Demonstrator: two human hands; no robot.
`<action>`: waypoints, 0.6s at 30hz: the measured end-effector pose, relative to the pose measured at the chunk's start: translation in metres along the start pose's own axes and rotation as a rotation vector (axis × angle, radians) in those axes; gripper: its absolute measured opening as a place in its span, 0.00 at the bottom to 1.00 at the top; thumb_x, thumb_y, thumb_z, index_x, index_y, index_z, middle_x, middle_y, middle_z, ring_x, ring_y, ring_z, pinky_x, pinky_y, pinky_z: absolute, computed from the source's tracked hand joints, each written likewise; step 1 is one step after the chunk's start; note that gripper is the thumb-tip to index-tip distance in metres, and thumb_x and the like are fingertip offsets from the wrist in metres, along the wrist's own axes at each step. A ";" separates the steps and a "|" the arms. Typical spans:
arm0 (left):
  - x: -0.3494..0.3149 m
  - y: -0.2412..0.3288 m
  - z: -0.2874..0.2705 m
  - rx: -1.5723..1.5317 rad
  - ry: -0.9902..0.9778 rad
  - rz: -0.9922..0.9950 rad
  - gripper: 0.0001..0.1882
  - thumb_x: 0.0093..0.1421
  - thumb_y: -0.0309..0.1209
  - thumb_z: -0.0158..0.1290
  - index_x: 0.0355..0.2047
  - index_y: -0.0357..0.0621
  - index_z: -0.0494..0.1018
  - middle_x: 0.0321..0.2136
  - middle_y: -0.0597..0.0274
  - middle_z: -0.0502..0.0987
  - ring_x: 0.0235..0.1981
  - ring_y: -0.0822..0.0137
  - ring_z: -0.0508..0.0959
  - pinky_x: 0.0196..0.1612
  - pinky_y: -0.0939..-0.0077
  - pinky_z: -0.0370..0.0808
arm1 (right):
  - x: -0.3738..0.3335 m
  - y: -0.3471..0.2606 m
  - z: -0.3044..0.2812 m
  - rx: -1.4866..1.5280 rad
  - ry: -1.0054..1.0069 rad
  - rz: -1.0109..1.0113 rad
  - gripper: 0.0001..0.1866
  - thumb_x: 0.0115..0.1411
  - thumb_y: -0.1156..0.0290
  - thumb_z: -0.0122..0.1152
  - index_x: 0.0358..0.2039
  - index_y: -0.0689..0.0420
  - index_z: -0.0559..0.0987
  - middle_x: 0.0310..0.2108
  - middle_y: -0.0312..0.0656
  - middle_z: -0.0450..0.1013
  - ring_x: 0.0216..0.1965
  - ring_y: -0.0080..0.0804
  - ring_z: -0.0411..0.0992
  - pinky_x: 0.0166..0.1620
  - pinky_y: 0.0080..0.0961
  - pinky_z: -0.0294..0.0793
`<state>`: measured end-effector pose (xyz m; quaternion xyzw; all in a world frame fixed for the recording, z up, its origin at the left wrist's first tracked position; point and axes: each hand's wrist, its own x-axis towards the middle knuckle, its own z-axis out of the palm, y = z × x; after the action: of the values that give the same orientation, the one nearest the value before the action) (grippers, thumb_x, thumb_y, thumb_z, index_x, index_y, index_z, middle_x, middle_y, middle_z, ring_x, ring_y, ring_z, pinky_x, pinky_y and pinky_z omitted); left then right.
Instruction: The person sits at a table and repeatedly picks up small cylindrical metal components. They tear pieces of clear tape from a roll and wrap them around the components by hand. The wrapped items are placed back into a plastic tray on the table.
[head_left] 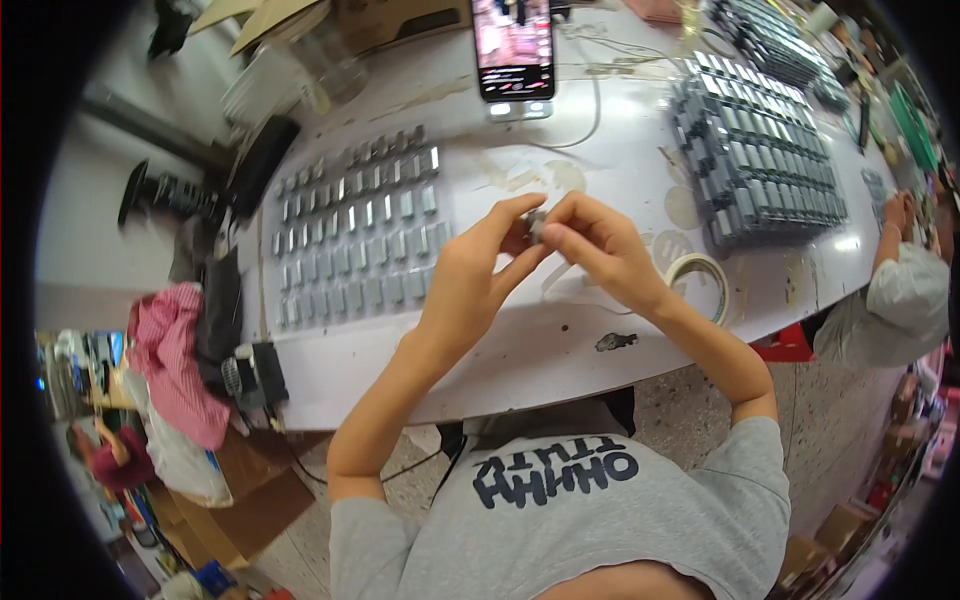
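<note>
Over the middle of the white table my left hand (478, 262) and my right hand (606, 248) meet at the fingertips. Between them they pinch a small grey metal part (536, 228), mostly covered by the fingers, so its exact shape is hidden. To the left of my left hand lies a clear tray (352, 318) with rows of small grey metal blocks (358, 256) standing in it. Right of my right hand, a tall stack of similar trays (765, 150) is filled with more grey blocks.
A lit phone (514, 60) stands at the table's far side, its white cable (597, 100) curving nearby. A roll of tape (697, 284) lies beside my right wrist. Pink checked cloth (180, 350) hangs at the left. Another person (890, 300) sits at the right edge.
</note>
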<state>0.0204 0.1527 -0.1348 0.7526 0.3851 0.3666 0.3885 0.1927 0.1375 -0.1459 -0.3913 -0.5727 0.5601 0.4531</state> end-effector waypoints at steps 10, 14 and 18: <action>0.000 0.006 0.001 0.020 0.042 0.101 0.24 0.46 0.22 0.60 0.45 0.43 0.68 0.23 0.64 0.72 0.25 0.72 0.72 0.32 0.79 0.70 | 0.000 -0.009 -0.012 0.229 -0.162 0.026 0.07 0.60 0.69 0.52 0.30 0.59 0.70 0.24 0.29 0.63 0.24 0.13 0.57 0.28 0.13 0.58; -0.004 0.007 0.000 -0.013 0.050 0.167 0.24 0.45 0.23 0.61 0.44 0.43 0.68 0.23 0.64 0.72 0.24 0.72 0.71 0.30 0.81 0.69 | -0.003 -0.017 -0.009 0.251 -0.201 0.011 0.06 0.60 0.70 0.52 0.30 0.59 0.70 0.24 0.30 0.63 0.24 0.13 0.57 0.27 0.12 0.57; -0.004 0.009 -0.001 -0.002 0.022 0.176 0.23 0.45 0.23 0.61 0.43 0.43 0.69 0.25 0.65 0.71 0.24 0.73 0.70 0.28 0.82 0.69 | -0.005 -0.018 -0.013 0.195 -0.226 0.034 0.08 0.60 0.68 0.52 0.30 0.60 0.70 0.25 0.30 0.65 0.26 0.14 0.59 0.29 0.14 0.60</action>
<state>0.0208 0.1456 -0.1274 0.7790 0.3213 0.4080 0.3515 0.2073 0.1353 -0.1285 -0.2897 -0.5562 0.6610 0.4121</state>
